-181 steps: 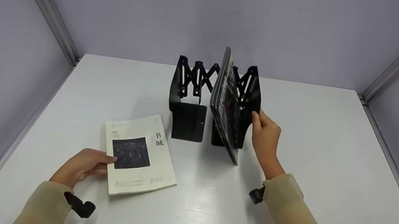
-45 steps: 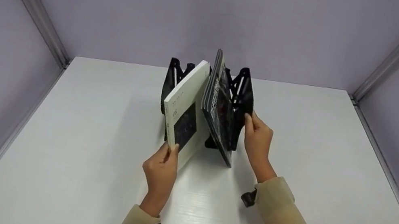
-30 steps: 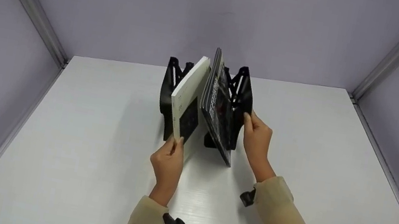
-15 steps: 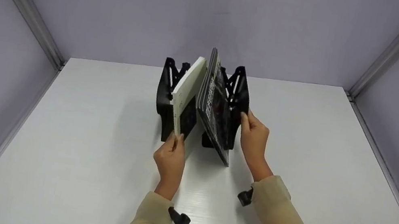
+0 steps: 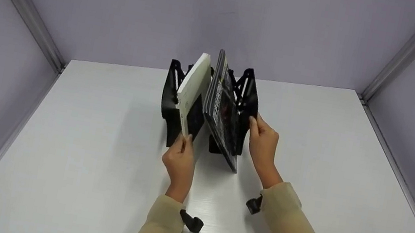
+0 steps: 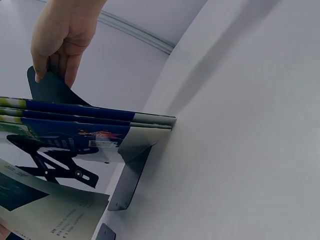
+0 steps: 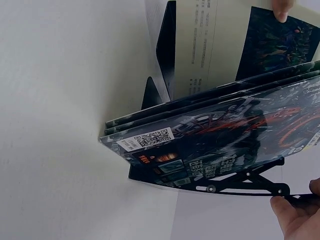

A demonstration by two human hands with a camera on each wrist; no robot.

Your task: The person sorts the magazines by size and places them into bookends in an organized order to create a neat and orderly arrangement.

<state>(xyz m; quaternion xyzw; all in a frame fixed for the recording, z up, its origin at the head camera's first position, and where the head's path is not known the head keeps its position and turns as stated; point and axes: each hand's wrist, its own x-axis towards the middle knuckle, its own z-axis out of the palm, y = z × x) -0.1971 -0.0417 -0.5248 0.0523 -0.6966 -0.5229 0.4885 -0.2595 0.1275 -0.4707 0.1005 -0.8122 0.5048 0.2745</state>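
Note:
My left hand (image 5: 179, 163) pinches the near edge of a cream-covered book (image 5: 194, 84) with a dark picture on its front. The book stands upright between the left end plate of a black expandable bookend (image 5: 171, 95) and several dark magazines (image 5: 225, 111). Those magazines lean inside the bookend, their lower corner jutting toward me. My right hand (image 5: 263, 143) pinches the outer edge of the bookend's right plate (image 5: 250, 102), thumb in front. In the right wrist view a fingertip (image 7: 282, 11) of the left hand lies on the book's cover picture. The book's far lower part is hidden.
A white table (image 5: 78, 145) carries the bookend near its back edge. Pale purple panels (image 5: 225, 17) rise behind and at both sides, joined by grey metal corner posts (image 5: 407, 49). Small black wrist mounts (image 5: 192, 222) stick out from the sleeves.
The cream book was flat on the table at the left; my left hand has lifted it upright and moved it back into the bookend beside the magazines. My right hand keeps holding the right plate.

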